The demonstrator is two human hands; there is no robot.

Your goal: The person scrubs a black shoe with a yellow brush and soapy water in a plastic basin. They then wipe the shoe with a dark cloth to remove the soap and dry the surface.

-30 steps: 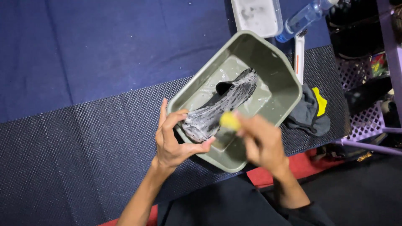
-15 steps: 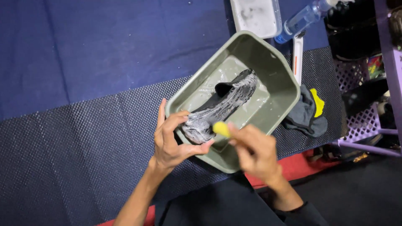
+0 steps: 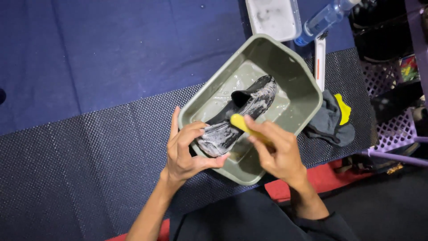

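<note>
We look down on a floor laid with a blue mat [image 3: 89, 49] at the top and a dark, ribbed grip mat [image 3: 80, 178] below it. A strip of red flooring [image 3: 325, 178] shows near the bottom. At right stands a purple crate [image 3: 392, 129] with a lattice wall, and a dark shelf [image 3: 383, 31] above it. The light is even and bright, with soft shadows.

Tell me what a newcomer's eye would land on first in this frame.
A soapy dark shoe lying in a grey-green tub at centre. The left hand grips its near end, while the right hand holds a yellow-handled brush against it. A grey and yellow cloth lies right of the tub.
</note>
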